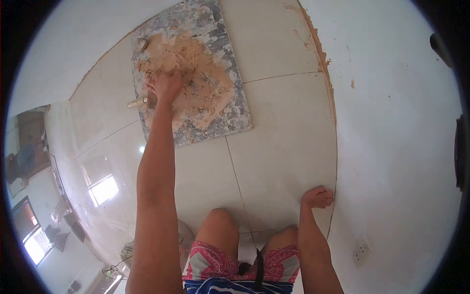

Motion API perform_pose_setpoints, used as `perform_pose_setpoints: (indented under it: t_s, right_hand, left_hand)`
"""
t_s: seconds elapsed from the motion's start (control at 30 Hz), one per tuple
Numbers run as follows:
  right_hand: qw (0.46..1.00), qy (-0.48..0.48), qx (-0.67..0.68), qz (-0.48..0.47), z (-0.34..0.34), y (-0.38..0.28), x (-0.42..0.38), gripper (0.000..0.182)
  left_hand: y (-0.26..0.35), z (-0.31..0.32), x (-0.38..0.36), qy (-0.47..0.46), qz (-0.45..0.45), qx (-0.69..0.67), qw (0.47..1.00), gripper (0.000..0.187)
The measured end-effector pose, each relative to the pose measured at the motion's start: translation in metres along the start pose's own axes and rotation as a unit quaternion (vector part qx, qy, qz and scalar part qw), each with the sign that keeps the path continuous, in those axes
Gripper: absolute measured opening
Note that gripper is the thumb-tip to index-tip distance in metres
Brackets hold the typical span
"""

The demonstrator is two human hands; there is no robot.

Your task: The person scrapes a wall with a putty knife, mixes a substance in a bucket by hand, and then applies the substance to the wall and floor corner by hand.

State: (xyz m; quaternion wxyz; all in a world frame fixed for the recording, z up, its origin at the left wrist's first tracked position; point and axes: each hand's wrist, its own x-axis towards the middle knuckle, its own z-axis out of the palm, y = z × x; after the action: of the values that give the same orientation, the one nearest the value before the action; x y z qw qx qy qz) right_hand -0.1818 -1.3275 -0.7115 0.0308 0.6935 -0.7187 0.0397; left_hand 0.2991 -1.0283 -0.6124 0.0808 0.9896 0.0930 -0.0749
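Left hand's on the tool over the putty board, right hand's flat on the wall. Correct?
Not quite. In the head view the right hand rests on the floor tile beside the wall, not on the wall. The left hand does grip the tool on the putty board.

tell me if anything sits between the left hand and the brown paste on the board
Nothing visible does. The left hand is already down on the brown paste spread over the board, a pale tool handle just beside it. The right hand rests apart on the floor tiles by the wall.
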Motion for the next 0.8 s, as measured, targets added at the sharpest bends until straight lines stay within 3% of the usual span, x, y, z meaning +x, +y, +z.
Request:
perform_pose_setpoints:
  t_s: [0.03,0.07,0.13,0.17,0.2,0.23,0.3,0.33,0.4,0.43,0.5,0.53,0.57,0.6,0.63,0.7,0.73,0.77,0.8]
  right_hand:
    - [1.000,0.003,-0.006,0.005,0.003,0.001,0.001,0.029]
    - [1.000,0.007,-0.006,0.009,0.005,0.000,0.002,0.029]
    - [0.999,0.033,0.009,-0.001,0.005,-0.001,0.000,0.030]
    - [0.999,0.038,0.005,0.005,0.005,0.000,-0.001,0.030]
    - [1.000,0.021,-0.006,0.012,0.005,-0.001,0.001,0.029]
    - [1.000,0.005,-0.017,0.019,0.006,0.000,0.002,0.029]
    - [1.000,0.019,-0.013,0.011,0.009,0.004,0.002,0.028]
    - [1.000,0.026,-0.005,-0.005,0.011,0.005,0.002,0.028]
    - [1.000,0.029,-0.002,-0.006,0.009,0.003,0.001,0.027]
    - [1.000,0.028,0.001,-0.012,0.007,0.003,0.001,0.026]
    - [1.000,0.023,0.014,-0.010,0.006,-0.001,0.000,0.026]
    - [0.999,0.021,0.025,-0.009,0.004,0.001,-0.001,0.026]
    - [0.999,0.020,0.029,-0.012,0.001,0.005,-0.001,0.026]
    - [0.999,0.018,0.032,-0.015,0.003,0.002,0.002,0.026]
    - [0.999,0.013,0.029,-0.013,0.006,0.003,0.001,0.026]
    - [1.000,-0.017,0.005,-0.023,-0.003,0.020,-0.001,0.025]
    - [0.999,-0.031,0.011,-0.037,0.002,0.007,0.003,0.025]
    - [0.999,-0.031,0.018,-0.038,0.004,0.002,0.002,0.025]
    - [0.999,-0.011,0.021,-0.028,0.003,0.003,0.000,0.025]
  left_hand:
    - [-0.012,0.011,0.011,-0.001,0.004,-0.002,1.000,0.048]
    - [-0.038,0.034,0.030,-0.016,0.088,-0.091,0.992,0.047]
    - [-0.034,0.043,0.028,-0.035,0.175,-0.183,0.967,0.046]
    - [-0.017,0.029,0.000,-0.070,0.140,-0.400,0.903,0.043]
    - [-0.001,0.020,-0.025,-0.106,0.093,-0.595,0.791,0.039]
    - [0.010,0.021,-0.040,-0.115,0.095,-0.598,0.788,0.039]
    - [0.032,0.027,-0.065,-0.172,0.080,-0.714,0.674,0.033]
    - [0.043,0.032,-0.082,-0.178,0.081,-0.715,0.671,0.033]
    - [0.065,0.040,-0.110,-0.215,0.003,-0.820,0.531,0.034]
    - [0.070,0.044,-0.118,-0.217,0.001,-0.818,0.532,0.034]
    - [0.069,0.053,-0.125,-0.136,0.155,-0.630,0.748,0.028]
    - [0.057,0.056,-0.131,-0.135,0.152,-0.628,0.751,0.028]
    - [0.038,0.061,-0.134,-0.043,0.247,-0.323,0.912,0.028]
    - [0.040,0.056,-0.131,0.062,0.310,0.022,0.948,0.028]
    - [0.045,0.056,-0.128,0.068,0.316,0.021,0.946,0.028]
    - [0.034,0.037,-0.149,0.048,0.183,-0.120,0.975,0.032]
    - [0.026,0.042,-0.143,0.059,0.182,-0.118,0.975,0.032]
    - [0.016,0.056,-0.139,-0.009,0.113,-0.327,0.938,0.034]
    - [0.015,0.059,-0.140,-0.082,0.038,-0.520,0.849,0.036]
